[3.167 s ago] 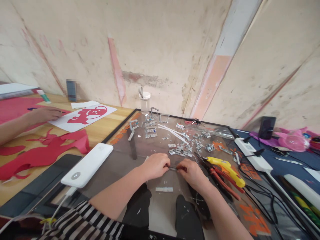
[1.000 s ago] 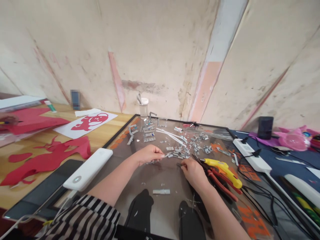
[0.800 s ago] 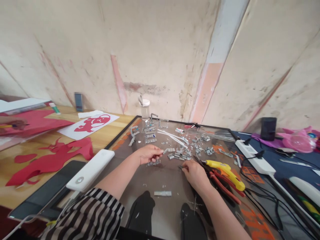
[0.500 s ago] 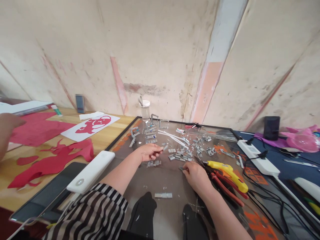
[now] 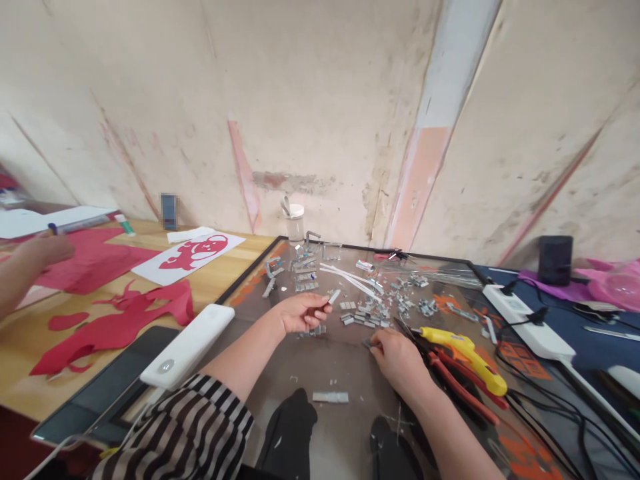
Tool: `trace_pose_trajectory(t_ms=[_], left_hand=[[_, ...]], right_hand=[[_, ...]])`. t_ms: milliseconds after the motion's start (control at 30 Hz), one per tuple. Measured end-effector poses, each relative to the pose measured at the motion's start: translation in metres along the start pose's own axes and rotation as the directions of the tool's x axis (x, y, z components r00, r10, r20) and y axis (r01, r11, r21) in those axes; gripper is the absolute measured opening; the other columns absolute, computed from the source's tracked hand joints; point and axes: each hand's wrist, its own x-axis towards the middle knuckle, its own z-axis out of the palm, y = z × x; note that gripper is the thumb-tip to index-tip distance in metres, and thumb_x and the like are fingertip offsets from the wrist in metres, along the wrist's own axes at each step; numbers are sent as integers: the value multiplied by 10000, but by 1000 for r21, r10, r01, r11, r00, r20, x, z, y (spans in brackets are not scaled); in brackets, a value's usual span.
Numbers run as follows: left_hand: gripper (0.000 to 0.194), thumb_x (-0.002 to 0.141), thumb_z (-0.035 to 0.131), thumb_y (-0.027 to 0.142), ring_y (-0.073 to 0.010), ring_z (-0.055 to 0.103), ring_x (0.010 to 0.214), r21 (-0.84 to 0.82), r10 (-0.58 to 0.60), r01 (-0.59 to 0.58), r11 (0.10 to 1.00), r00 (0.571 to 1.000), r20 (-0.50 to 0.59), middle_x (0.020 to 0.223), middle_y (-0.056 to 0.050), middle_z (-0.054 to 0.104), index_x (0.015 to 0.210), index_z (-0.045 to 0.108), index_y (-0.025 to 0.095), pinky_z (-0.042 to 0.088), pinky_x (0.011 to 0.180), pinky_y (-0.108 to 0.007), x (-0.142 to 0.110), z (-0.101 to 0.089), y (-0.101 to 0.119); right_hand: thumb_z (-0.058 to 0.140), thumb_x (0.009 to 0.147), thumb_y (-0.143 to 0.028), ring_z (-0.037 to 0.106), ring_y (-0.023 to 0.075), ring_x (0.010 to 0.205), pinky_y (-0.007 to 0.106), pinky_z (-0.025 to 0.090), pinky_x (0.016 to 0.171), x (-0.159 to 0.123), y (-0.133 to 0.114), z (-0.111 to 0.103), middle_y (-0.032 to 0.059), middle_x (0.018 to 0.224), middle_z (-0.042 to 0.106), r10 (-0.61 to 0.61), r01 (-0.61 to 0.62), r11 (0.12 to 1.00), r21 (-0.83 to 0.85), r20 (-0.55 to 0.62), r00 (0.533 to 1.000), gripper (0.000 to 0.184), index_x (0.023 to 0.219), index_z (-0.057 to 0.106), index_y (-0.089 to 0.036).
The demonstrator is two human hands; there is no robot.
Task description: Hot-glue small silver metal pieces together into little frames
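My left hand (image 5: 300, 313) is closed in a pinch on a small silver-grey strip (image 5: 335, 295), raised over the dark glass-like tabletop (image 5: 280, 367). Lower and to the right, my right hand (image 5: 397, 357) pinches a small dark grey piece (image 5: 367, 344), mostly hidden by the fingers. Past both hands lies a heap of small grey metal-looking pieces (image 5: 365, 317). A joined row of such pieces (image 5: 316, 331) sits partly under my left hand. Nearer to me rests a flat grey strip (image 5: 331, 397).
Right of my right hand lie a yellow glue gun (image 5: 467, 353), red-handled pliers (image 5: 465, 388) and a white power strip (image 5: 527, 323) with cables. At left are a white power bank (image 5: 187, 347) and red cut paper (image 5: 115, 327). Another person's hand (image 5: 53, 250) is over red paper.
My hands have moved apart from their earlier meeting point. My left hand went up and left to the pieces, and now tilts its strip upward. My right hand has stayed nearly still.
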Motion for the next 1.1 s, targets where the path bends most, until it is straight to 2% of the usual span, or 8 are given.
trace_pose_trajectory(t_ms=[167, 333, 400, 500, 633, 800, 933, 1100], left_hand=[[252, 719, 664, 351, -60, 368, 486, 388, 87, 1, 922, 974, -209, 617, 0, 498, 684, 567, 121, 242, 411, -161, 13, 1, -5], [91, 661, 687, 209, -147, 513, 653, 763, 300, 70, 643, 894, -334, 631, -20, 564, 628, 622, 154, 384, 580, -232, 29, 6, -8], [55, 671, 665, 170, -182, 548, 792, 850, 390, 83, 520, 862, -323, 770, -42, 604, 723, 647, 170, 410, 695, -258, 28, 13, -7], [197, 745, 588, 172, -210, 545, 930, 932, 497, 53, 360, 834, -239, 1015, -79, 578, 933, 646, 186, 399, 814, -301, 21, 28, -7], [105, 761, 593, 252, -194, 571, 874, 976, 498, -54, 209, 865, -59, 913, -45, 590, 811, 679, 220, 411, 796, -278, 13, 51, -12], [86, 731, 612, 204, -191, 583, 795, 984, 492, -85, 158, 871, -4, 843, -45, 609, 763, 692, 201, 415, 712, -269, 16, 58, -21], [114, 761, 579, 209, -160, 582, 758, 977, 502, -105, 187, 865, -4, 813, -33, 632, 761, 692, 190, 408, 698, -245, 14, 51, -23], [148, 781, 567, 257, -129, 580, 633, 966, 453, -111, 234, 891, -7, 727, -9, 666, 783, 688, 171, 405, 601, -217, 6, 42, -28]], right_hand=[[516, 774, -113, 617, 192, 836, 245, 385, 738, 0, 1, 1, 69, 825, 663, -4, 4, 1000, 3, 2, 1000, 141, 787, 645, -167], [522, 774, -113, 613, 197, 819, 248, 381, 729, 0, 1, -1, 70, 824, 659, 2, -2, 1000, -5, 14, 1000, 135, 791, 646, -164], [530, 770, -116, 610, 198, 822, 249, 380, 727, -1, 0, -2, 70, 835, 659, 3, -3, 1000, -5, 17, 1000, 129, 797, 647, -165], [539, 762, -122, 606, 196, 825, 251, 377, 723, -1, 0, -3, 71, 840, 658, 2, -2, 1000, 1, 15, 1000, 123, 794, 649, -167], [535, 753, -116, 606, 193, 815, 255, 375, 711, -2, -2, -5, 72, 830, 655, -1, 1, 1000, 13, 14, 1000, 127, 788, 646, -166], [519, 744, -98, 612, 193, 816, 252, 377, 710, -3, -2, -6, 69, 824, 659, -2, 2, 1000, 30, 12, 1000, 144, 771, 645, -161], [521, 745, -100, 611, 190, 821, 249, 378, 720, -3, -3, -6, 72, 832, 661, -5, 4, 999, 40, 15, 1000, 137, 769, 642, -161], [523, 752, -103, 611, 185, 823, 242, 379, 720, -4, -4, -6, 67, 840, 664, -12, 10, 999, 48, 24, 1000, 136, 784, 639, -164]])
